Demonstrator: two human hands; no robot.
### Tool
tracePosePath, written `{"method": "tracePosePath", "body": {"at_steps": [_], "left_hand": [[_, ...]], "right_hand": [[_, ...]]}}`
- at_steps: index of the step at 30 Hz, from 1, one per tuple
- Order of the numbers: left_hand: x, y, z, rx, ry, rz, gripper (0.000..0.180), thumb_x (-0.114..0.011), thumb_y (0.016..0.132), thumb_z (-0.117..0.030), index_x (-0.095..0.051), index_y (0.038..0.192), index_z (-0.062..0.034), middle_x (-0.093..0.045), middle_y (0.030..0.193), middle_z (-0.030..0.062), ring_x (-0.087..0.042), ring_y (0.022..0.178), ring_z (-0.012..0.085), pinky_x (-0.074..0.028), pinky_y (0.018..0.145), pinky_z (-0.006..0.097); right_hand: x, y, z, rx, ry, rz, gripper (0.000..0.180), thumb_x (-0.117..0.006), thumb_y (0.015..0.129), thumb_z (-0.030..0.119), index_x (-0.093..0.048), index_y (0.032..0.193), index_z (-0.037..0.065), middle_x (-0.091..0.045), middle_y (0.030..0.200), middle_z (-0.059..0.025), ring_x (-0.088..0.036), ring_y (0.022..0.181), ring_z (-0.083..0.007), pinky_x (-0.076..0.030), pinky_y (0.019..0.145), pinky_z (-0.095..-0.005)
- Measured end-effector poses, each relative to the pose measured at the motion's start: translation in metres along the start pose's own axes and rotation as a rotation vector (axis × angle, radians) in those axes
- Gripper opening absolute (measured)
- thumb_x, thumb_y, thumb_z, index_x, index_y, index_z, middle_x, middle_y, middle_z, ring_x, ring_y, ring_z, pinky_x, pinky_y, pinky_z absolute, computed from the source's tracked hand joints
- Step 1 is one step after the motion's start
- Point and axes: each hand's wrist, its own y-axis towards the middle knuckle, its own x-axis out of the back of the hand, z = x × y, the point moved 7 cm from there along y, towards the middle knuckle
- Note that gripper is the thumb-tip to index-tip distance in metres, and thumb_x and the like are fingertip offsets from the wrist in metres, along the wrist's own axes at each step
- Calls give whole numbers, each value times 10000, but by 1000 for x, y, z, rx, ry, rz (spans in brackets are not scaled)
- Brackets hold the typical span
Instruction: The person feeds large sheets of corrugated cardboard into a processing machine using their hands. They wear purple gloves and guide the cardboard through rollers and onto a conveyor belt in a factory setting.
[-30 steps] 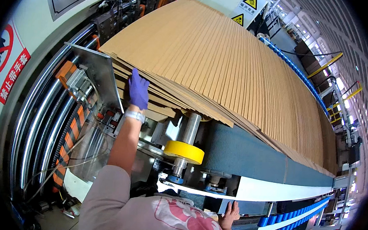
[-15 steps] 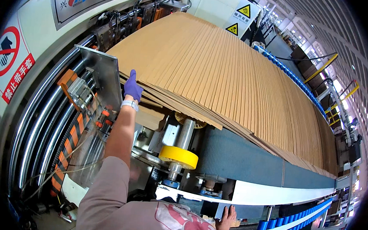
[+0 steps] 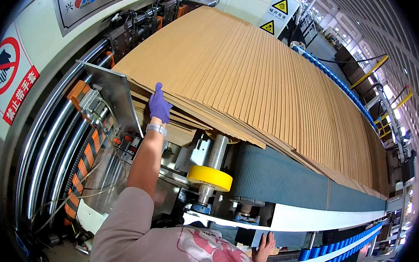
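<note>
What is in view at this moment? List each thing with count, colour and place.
Cardboard sheets: many, brown, fanned in an overlapping row across the machine from upper left to far right.
Conveyor belt: one, dark grey-green, under the sheets at centre right.
Wheel: one, yellow, on a steel shaft below the sheets' edge.
Metal plate: one, silver, left of the sheets.
Rollers: several, chrome, far left.
Warning signs: two, yellow triangles, on the white wall at top.
Prohibition sign: one, red and white, upper left.
Left hand: purple glove, white wristband, pressed on the sheets' near edge.
Right hand: bare, low on the machine's front edge.
</note>
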Motion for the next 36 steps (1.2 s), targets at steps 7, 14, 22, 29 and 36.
{"method": "tracePosePath", "body": {"at_steps": [7, 14, 22, 29, 36], "left_hand": [[6, 6, -12, -23, -63, 104, 580, -607, 887, -390, -409, 1400, -205, -333, 1467, 65, -322, 1323, 330, -258, 1016, 649], [6, -8, -30, -70, -11, 40, 713, -584, 865, -525, -337, 1428, -163, -372, 1453, 77, -414, 1272, 334, -270, 1048, 581], [63, 34, 35, 123, -190, 167, 887, -379, 875, -700, -218, 1469, -62, -279, 1493, 210, -334, 1343, 378, -266, 1108, 481], [229, -40, 166, 476, 9, 63, 749, -430, 892, -569, -303, 1388, -21, -401, 1351, 229, -446, 1210, 369, -365, 1001, 459], [508, -220, 223, 977, 1420, 87, 535, -523, 888, -387, -444, 1273, -24, -584, 1149, 180, -578, 1022, 337, -490, 824, 450]], "right_hand": [[-4, -3, -3, 13, -52, -8, 896, -764, 578, 95, -350, 1371, 56, -276, 1450, -253, -256, 1344, -459, -211, 1071, -577], [4, -3, 5, -31, -12, 12, 814, -719, 636, 97, -360, 1364, 40, -269, 1452, -259, -245, 1347, -460, -196, 1079, -584], [1, -1, 2, -22, -20, 1, 819, -744, 627, 104, -375, 1356, 44, -273, 1457, -245, -256, 1353, -439, -211, 1084, -565], [3, 3, 6, -2, -23, -14, 906, -791, 565, 76, -359, 1361, 56, -275, 1459, -243, -256, 1352, -446, -223, 1073, -567], [8, 6, 12, -2, -14, -3, 892, -780, 581, 104, -359, 1366, 61, -284, 1449, -247, -271, 1341, -445, -228, 1075, -562]]}}
